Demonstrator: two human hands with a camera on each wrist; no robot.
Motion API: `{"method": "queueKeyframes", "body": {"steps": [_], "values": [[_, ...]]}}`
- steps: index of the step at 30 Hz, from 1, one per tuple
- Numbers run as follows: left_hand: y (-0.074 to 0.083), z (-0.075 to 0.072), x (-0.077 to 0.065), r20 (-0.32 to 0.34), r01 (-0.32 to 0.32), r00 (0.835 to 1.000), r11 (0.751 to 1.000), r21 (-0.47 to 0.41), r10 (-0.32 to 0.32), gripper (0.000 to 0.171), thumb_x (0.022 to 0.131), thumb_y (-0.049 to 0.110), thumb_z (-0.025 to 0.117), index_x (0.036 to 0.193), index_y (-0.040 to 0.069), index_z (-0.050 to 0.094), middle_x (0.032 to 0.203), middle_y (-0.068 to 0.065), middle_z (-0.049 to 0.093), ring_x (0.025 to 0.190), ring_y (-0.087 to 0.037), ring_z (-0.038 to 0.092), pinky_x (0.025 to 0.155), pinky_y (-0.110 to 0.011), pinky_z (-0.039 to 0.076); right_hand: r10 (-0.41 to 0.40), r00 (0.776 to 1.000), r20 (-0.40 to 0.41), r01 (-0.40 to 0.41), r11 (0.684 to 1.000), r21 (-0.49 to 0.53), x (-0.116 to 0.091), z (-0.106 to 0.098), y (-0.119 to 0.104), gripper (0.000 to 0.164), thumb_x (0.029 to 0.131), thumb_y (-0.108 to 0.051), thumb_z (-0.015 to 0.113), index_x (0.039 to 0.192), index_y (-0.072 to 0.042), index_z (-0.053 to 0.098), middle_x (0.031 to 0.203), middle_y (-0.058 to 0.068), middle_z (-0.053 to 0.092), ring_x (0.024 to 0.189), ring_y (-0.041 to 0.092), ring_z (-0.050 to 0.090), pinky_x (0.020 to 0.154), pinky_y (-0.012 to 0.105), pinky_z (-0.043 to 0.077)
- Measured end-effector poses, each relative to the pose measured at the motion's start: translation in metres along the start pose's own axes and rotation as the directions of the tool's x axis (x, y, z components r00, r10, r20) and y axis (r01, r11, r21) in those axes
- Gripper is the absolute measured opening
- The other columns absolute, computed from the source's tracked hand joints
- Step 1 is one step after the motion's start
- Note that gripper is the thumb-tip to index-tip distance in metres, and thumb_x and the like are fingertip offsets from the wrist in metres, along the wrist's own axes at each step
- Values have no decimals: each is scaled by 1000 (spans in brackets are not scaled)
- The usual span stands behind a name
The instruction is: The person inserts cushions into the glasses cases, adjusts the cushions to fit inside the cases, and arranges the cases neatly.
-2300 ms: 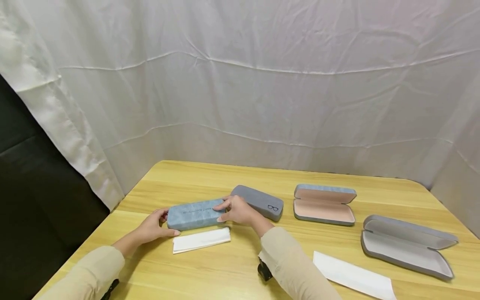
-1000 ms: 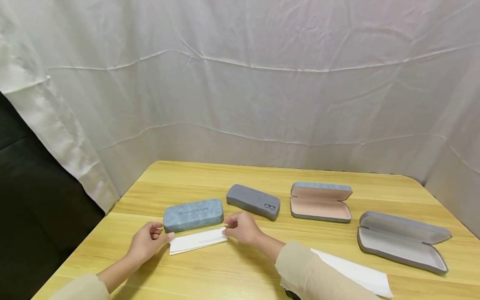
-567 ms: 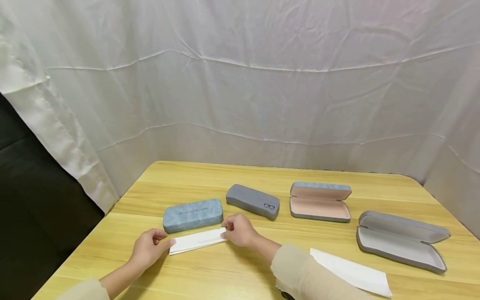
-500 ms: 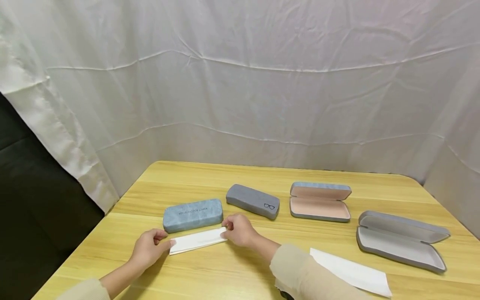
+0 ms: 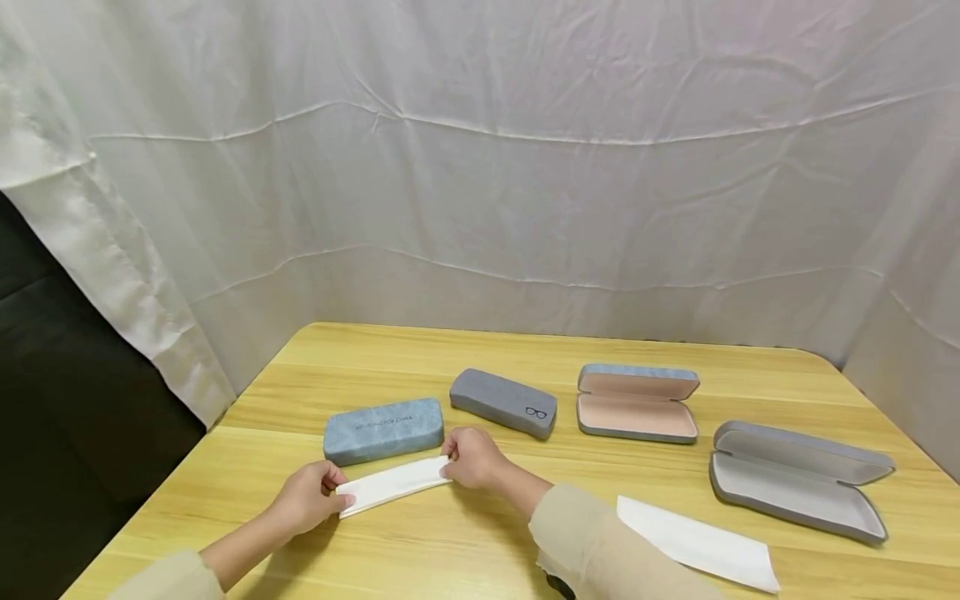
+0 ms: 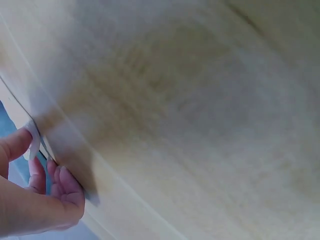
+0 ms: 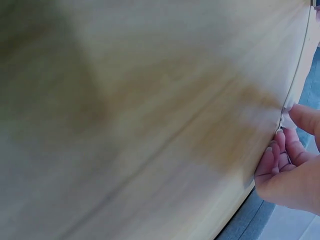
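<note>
Our left hand (image 5: pixel 306 500) and right hand (image 5: pixel 476 460) have fingers pinching the folded white cloth (image 5: pixel 393 483) at either end; we'd lift both evenly so layers don't slip.

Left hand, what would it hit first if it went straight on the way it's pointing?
Beyond the white strip, whose left end the left hand pinches, probably the front side of the blue case. The hand's height is unclear, so it might pass over.
</note>
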State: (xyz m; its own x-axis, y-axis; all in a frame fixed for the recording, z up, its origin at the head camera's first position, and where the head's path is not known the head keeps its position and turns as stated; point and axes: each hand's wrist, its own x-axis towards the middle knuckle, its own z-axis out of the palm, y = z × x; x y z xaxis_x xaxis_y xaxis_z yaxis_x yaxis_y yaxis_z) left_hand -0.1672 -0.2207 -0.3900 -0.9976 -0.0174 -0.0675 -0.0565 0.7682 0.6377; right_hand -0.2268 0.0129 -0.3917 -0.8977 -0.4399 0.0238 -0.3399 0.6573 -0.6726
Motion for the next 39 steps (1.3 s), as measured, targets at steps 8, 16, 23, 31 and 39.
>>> {"method": "queueKeyframes", "body": {"steps": [8, 16, 23, 31, 39], "values": [[0, 0, 2, 25, -35, 999, 999, -31, 36, 16, 74, -2, 71, 86, -4, 60, 75, -4, 52, 70, -14, 45, 56, -19, 39, 41, 998, 36, -40, 999, -27, 2, -3, -5, 14, 74, -2, 73, 77, -5, 59, 66, -3, 48, 64, 10, 43, 63, 22, 39], [1, 0, 1, 43, -62, 997, 998, -22, 63, 12, 75, -3, 69, 83, -3, 60, 71, -3, 50, 68, -14, 43, 55, -20, 36, 14, 997, 75, -8, 996, -90, 4, -6, -6, 12, 76, -6, 73, 74, -5, 61, 65, -4, 49, 64, 8, 42, 63, 20, 39], [2, -2, 1, 43, -99, 994, 993, -57, 102, 13, 77, -1, 68, 84, -2, 57, 77, -4, 55, 71, -13, 48, 59, -19, 40, -10, 997, 74, 15, 998, -61, 1, -7, -5, 16, 76, -2, 70, 69, -5, 56, 65, -3, 46, 64, 10, 41, 62, 20, 36], [2, -2, 3, 41, -107, 993, 981, -163, 115, 13, 80, -1, 66, 90, -6, 58, 77, -4, 55, 67, -9, 47, 58, -18, 42, 8, 997, 73, -16, 994, 111, -5, -16, -6, 14, 79, 3, 67, 77, -1, 54, 63, -3, 41, 62, 10, 40, 58, 19, 35], [3, -2, 6, 79, -82, 991, 965, -250, 105, 23, 85, 4, 63, 101, -12, 60, 83, -7, 63, 72, -11, 53, 60, -19, 46, 13, 997, 70, -28, 976, 214, -10, -24, 4, 9, 81, 2, 66, 72, 3, 62, 55, 7, 57, 48, 8, 47, 46, 16, 37]]}}
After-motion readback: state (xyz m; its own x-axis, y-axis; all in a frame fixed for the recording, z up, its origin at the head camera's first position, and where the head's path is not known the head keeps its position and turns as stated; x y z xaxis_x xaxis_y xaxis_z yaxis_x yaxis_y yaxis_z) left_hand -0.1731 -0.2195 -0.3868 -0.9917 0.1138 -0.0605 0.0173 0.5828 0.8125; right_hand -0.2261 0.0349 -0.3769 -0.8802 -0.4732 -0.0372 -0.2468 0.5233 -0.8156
